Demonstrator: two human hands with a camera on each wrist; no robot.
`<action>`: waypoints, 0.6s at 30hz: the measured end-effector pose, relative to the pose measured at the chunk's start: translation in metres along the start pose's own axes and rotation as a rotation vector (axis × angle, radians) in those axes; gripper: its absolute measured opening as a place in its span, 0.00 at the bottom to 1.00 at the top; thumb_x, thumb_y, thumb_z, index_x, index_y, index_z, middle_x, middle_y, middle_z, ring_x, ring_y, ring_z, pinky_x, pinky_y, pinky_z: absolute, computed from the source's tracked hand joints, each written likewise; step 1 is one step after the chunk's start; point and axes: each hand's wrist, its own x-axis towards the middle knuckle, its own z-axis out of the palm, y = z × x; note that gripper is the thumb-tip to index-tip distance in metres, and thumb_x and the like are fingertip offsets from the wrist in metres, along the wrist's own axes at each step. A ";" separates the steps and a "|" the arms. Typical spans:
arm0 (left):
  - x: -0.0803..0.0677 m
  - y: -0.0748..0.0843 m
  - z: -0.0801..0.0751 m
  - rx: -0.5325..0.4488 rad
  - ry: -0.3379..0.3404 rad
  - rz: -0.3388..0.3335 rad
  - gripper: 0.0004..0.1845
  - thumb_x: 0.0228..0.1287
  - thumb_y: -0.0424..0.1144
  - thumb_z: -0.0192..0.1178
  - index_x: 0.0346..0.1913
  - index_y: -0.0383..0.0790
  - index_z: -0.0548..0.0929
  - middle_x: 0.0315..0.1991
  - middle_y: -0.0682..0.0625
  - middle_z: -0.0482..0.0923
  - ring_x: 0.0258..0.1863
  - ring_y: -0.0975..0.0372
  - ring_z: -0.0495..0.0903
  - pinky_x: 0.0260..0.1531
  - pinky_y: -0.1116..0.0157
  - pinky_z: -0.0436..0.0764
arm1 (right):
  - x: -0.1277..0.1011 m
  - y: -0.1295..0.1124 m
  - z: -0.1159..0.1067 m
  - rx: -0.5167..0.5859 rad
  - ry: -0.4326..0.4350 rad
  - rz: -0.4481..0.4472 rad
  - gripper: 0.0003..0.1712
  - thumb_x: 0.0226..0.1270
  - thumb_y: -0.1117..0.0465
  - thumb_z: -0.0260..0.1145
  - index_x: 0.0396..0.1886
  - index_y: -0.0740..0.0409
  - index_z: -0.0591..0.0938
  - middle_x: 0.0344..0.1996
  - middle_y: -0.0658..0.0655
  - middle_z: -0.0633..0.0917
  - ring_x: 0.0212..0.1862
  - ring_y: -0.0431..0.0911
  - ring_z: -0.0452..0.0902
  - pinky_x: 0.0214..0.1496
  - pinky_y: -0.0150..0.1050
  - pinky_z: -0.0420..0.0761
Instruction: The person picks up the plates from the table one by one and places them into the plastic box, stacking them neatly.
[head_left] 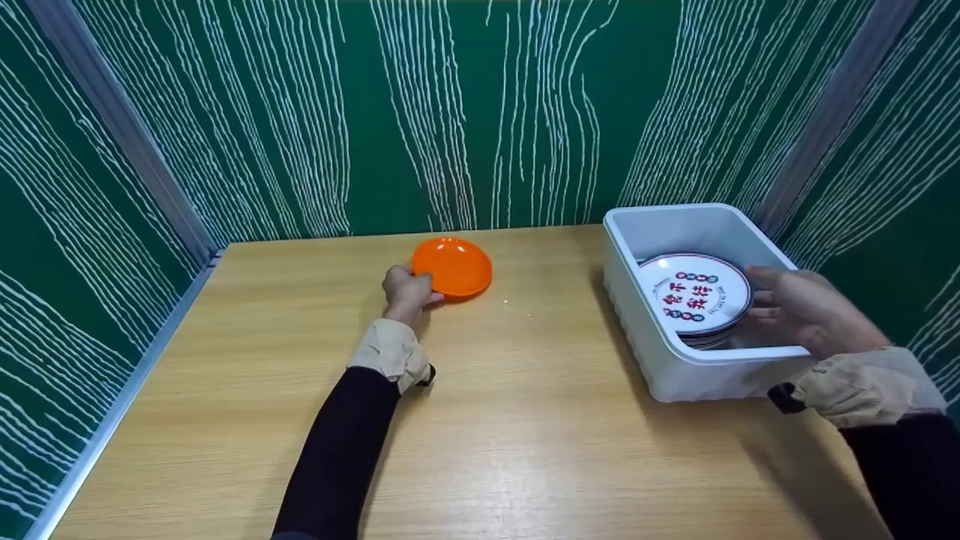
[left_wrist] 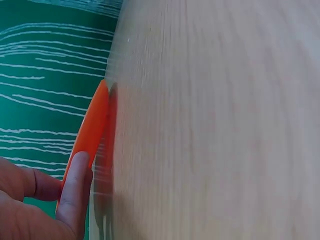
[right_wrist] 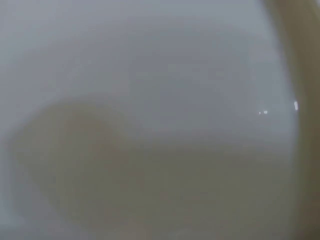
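Note:
My left hand point(head_left: 409, 289) pinches the near-left edge of an orange plate point(head_left: 456, 264) towards the back of the table. In the left wrist view the thumb point(left_wrist: 76, 175) presses on one face, and the plate point(left_wrist: 92, 122) is tilted, its rim close to the tabletop. At the right, a stack of white plates point(head_left: 694, 294) with dark rims and red characters sits inside a white plastic bin point(head_left: 720, 367). My right hand point(head_left: 814, 311) reaches into this bin, its fingertips by the right edge of the top plate. The right wrist view is too blurred to show fingers.
The wooden table point(head_left: 480, 420) ends at a green wall point(head_left: 517, 112) with white wavy lines. Metal posts point(head_left: 127, 127) stand at the corners. The bin's raised rim surrounds the stack on all sides.

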 end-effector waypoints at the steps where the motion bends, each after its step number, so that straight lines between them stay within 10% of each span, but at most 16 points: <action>1: -0.002 -0.001 -0.001 -0.010 -0.002 0.001 0.16 0.69 0.23 0.54 0.58 0.31 0.71 0.49 0.40 0.77 0.34 0.52 0.87 0.39 0.63 0.88 | -0.001 0.000 -0.001 -0.010 -0.001 -0.008 0.41 0.80 0.44 0.55 0.81 0.49 0.48 0.60 0.56 0.68 0.60 0.45 0.72 0.65 0.38 0.78; 6: -0.008 -0.001 -0.005 -0.061 -0.010 0.026 0.20 0.69 0.23 0.54 0.63 0.29 0.70 0.52 0.40 0.76 0.32 0.54 0.86 0.39 0.64 0.88 | -0.001 0.000 0.001 -0.022 -0.062 -0.029 0.19 0.80 0.45 0.56 0.59 0.48 0.66 0.46 0.49 0.81 0.52 0.43 0.80 0.61 0.41 0.81; 10: -0.016 0.002 -0.006 -0.083 -0.037 0.059 0.22 0.69 0.23 0.55 0.64 0.30 0.70 0.52 0.40 0.76 0.34 0.55 0.86 0.38 0.65 0.88 | 0.001 0.001 0.002 -0.093 -0.101 -0.032 0.23 0.78 0.40 0.58 0.61 0.44 0.67 0.54 0.50 0.76 0.61 0.45 0.71 0.67 0.47 0.76; 15: -0.033 0.009 -0.003 -0.112 -0.071 0.131 0.21 0.69 0.24 0.58 0.62 0.31 0.71 0.48 0.40 0.79 0.36 0.55 0.88 0.36 0.66 0.88 | 0.003 0.005 0.004 -0.229 -0.087 -0.081 0.51 0.77 0.36 0.54 0.83 0.53 0.42 0.74 0.66 0.56 0.76 0.59 0.53 0.76 0.56 0.64; 18: -0.048 0.015 0.000 -0.127 -0.082 0.188 0.20 0.69 0.25 0.60 0.61 0.34 0.72 0.47 0.41 0.81 0.36 0.55 0.88 0.36 0.66 0.88 | 0.003 0.005 0.004 -0.259 -0.090 -0.101 0.56 0.79 0.36 0.50 0.80 0.53 0.24 0.80 0.69 0.43 0.80 0.63 0.41 0.78 0.58 0.57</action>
